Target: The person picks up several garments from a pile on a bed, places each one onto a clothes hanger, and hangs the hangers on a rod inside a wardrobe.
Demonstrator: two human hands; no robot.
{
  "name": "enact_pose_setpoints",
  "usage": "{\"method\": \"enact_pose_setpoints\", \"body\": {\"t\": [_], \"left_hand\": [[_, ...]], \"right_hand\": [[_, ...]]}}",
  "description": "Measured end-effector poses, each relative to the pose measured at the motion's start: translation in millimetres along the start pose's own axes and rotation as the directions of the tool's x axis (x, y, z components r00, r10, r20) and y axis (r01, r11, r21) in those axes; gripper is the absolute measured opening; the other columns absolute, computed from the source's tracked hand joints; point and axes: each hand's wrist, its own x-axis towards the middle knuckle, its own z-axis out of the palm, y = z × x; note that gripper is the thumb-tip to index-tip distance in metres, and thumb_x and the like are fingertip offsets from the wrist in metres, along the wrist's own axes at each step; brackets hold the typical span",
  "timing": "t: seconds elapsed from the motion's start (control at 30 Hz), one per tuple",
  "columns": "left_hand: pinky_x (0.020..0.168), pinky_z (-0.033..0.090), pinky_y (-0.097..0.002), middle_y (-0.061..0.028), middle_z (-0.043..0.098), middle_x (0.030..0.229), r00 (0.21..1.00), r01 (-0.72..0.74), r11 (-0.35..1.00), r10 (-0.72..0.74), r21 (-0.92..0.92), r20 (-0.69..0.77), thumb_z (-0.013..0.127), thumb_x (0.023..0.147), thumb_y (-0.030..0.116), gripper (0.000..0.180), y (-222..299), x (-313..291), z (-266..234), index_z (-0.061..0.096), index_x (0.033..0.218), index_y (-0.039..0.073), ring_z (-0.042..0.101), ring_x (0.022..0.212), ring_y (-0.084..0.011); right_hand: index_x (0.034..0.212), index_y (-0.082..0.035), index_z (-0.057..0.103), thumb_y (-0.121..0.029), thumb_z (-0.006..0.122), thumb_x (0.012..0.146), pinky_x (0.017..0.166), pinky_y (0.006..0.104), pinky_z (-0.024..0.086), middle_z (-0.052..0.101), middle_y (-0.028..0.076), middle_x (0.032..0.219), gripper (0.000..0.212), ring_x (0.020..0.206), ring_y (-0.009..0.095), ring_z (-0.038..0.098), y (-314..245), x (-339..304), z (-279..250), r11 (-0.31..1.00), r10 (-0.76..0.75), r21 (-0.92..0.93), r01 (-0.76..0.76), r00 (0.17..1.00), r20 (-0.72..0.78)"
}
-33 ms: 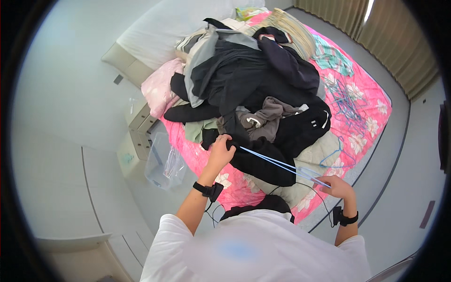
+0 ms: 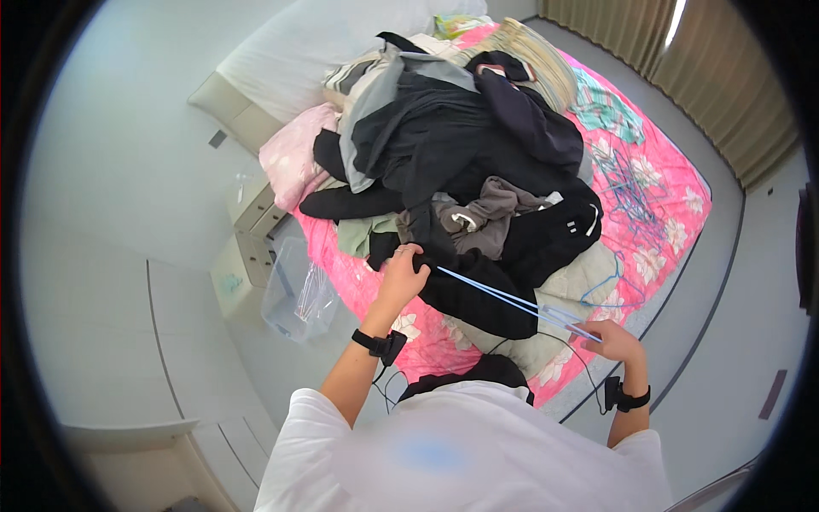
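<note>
My left hand [image 2: 402, 278] is closed on the edge of a black garment [image 2: 482, 299] at the front of a clothes heap. A light blue clothes hanger [image 2: 503, 295] stretches from that garment toward the right, and its far end is hidden in or behind the black cloth. My right hand [image 2: 612, 342] grips the hanger's other end, its fingers closed round it. Just beyond the hands lie a grey-brown garment [image 2: 490, 218] and a black piece with small white marks [image 2: 554, 230]. Each of my wrists wears a black strap with a small device.
The heap of dark clothes [image 2: 444, 128] covers much of a bed with a pink floral sheet [image 2: 682, 192]. Tangled blue hangers [image 2: 631, 196] lie at its right, one loose hanger [image 2: 616, 286] nearer. A clear plastic bin [image 2: 286, 294] stands left of the bed, beside a small cabinet [image 2: 252, 209].
</note>
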Motion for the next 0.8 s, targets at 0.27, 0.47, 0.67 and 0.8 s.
{"method": "enact_pose_setpoints", "body": {"t": [0.27, 0.47, 0.67, 0.8], "left_hand": [[0.086, 0.047, -0.0413, -0.0181, 0.057, 0.101, 0.988, -0.153, 0.980, 0.156, -0.127, 0.009, 0.060, 0.071, 0.004, 0.025, -8, -52, -36, 0.057, 0.095, -0.001, 0.056, 0.099, -0.0371], [0.083, 0.047, -0.0430, -0.0174, 0.057, 0.100, 0.969, -0.205, 0.977, 0.194, -0.060, -0.150, 0.061, 0.068, 0.003, 0.023, 7, -89, -61, 0.060, 0.090, -0.001, 0.057, 0.095, -0.0366], [0.081, 0.047, -0.0426, -0.0162, 0.054, 0.100, 0.952, -0.155, 0.988, 0.148, -0.006, -0.267, 0.062, 0.071, 0.005, 0.025, 20, -109, -93, 0.058, 0.094, -0.001, 0.057, 0.093, -0.0352], [0.082, 0.047, -0.0431, -0.0169, 0.054, 0.102, 0.937, -0.048, 0.998, 0.028, -0.048, -0.348, 0.061, 0.070, 0.004, 0.027, -6, -104, -103, 0.058, 0.097, 0.000, 0.057, 0.094, -0.0362]], "right_hand": [[0.117, -0.008, 0.064, -0.008, 0.060, 0.083, 0.070, 0.0320, 0.049, 0.070, 0.010, 0.093, 0.035, 0.073, 0.021, 0.061, -52, 16, 48, 0.989, -0.030, -0.146, 0.025, 0.999, -0.028], [0.117, -0.003, 0.062, -0.009, 0.062, 0.083, 0.078, 0.0318, 0.049, 0.069, 0.012, 0.091, 0.034, 0.081, 0.022, 0.064, -74, 34, 98, 0.979, -0.042, -0.203, 0.026, 0.997, -0.072], [0.112, -0.001, 0.064, -0.001, 0.058, 0.080, 0.068, 0.0329, 0.047, 0.067, 0.016, 0.087, 0.033, 0.070, 0.021, 0.060, -60, 43, 145, 0.975, -0.155, -0.182, 0.123, 0.973, -0.172], [0.111, -0.001, 0.065, -0.001, 0.056, 0.079, 0.066, 0.0319, 0.045, 0.062, 0.012, 0.076, 0.034, 0.068, 0.018, 0.055, -63, 31, 131, 0.997, 0.075, 0.001, -0.076, 0.979, -0.188]]}}
